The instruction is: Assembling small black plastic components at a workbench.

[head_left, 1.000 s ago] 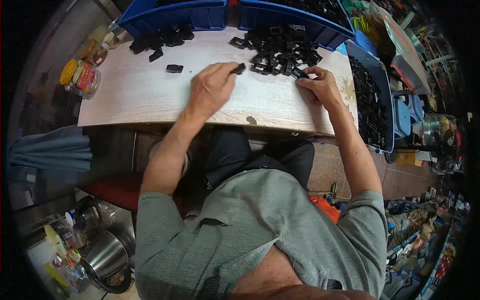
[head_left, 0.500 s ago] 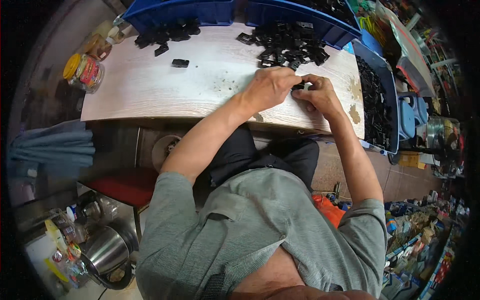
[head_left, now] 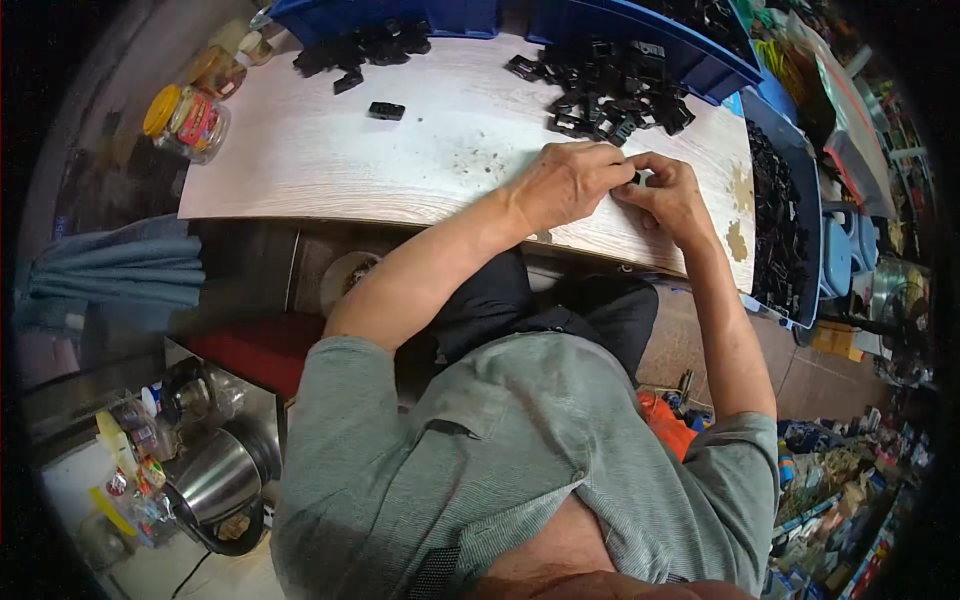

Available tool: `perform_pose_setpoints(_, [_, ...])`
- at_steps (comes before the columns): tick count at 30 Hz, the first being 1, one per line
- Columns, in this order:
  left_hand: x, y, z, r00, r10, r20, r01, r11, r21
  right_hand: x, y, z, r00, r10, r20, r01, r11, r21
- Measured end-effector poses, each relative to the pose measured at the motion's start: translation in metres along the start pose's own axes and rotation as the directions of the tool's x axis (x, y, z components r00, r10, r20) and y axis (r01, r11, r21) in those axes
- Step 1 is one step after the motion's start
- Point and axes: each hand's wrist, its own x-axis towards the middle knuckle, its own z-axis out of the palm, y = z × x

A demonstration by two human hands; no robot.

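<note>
My left hand (head_left: 578, 184) and my right hand (head_left: 668, 198) meet above the right part of the white table. Between their fingertips they pinch a small black plastic part (head_left: 634, 180), mostly covered by the fingers. Just beyond the hands lies a loose pile of black plastic parts (head_left: 610, 88). A second, smaller pile of black parts (head_left: 365, 50) sits at the far left. One single black part (head_left: 386, 111) rests alone in front of that pile.
Two blue bins (head_left: 400, 16) line the table's far edge. Right of the table stands a blue crate (head_left: 808, 270) full of black parts. A yellow-lidded jar (head_left: 200, 125) is at the left edge. Small crumbs (head_left: 480, 160) dot the white table (head_left: 300, 180).
The whole view has shifted, so the table and piles appear farther right. Both hands stay together on the small black part, with the fingers covering more of it now.
</note>
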Motion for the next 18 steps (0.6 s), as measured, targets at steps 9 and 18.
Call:
perform_pose_setpoints(9, [-0.006,0.020,-0.004,0.999,-0.015,-0.052,0.022,0.990,0.136,0.000,-0.004,0.004,0.999,-0.046,0.003,0.046,0.991,-0.127])
perform_pose_setpoints(18, [-0.013,0.025,-0.003,0.999,-0.036,-0.030,0.043,0.963,0.267,0.005,0.005,0.004,0.982,-0.188,0.003,0.184,0.956,-0.229])
